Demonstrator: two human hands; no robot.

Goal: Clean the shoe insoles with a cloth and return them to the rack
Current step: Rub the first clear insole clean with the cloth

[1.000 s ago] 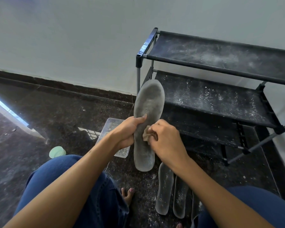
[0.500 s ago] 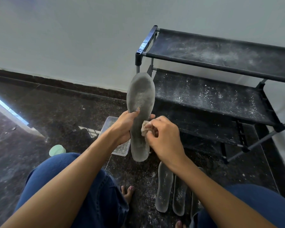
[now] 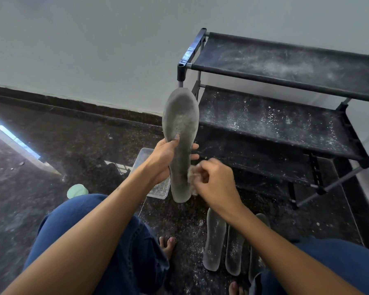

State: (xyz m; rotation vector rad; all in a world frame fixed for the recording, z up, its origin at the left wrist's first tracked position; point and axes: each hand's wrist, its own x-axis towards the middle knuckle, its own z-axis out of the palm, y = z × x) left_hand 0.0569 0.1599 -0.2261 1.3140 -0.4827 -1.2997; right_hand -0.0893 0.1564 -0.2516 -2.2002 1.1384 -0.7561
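So the grey insole (image 3: 180, 143) is held upright in the left hand (image 3: 164, 158), gripped around its middle with the thumb laid on the dusty face and the fingertips poking out past the right edge. Its toe end is up by the corner post of the rack (image 3: 285, 116), heel end down near the floor. The right hand (image 3: 214, 182) is closed around a small bunched-up cloth (image 3: 192, 172), which is pressed against the lower right edge of the insole, just below the left hand's fingers. The cloth is blurred, so not much more can be said about it.

Three more insoles (image 3: 214, 241) are laid side by side on the dark floor, just under the right forearm, which partly covers them. A clear plastic tray (image 3: 145, 156) sits behind the left hand and is mostly hidden by it. A pale green lid (image 3: 77, 191) is seen on the floor next to the left knee. The rack's fabric shelves are speckled with white dust, and the floor around the bare toes is gritty too.
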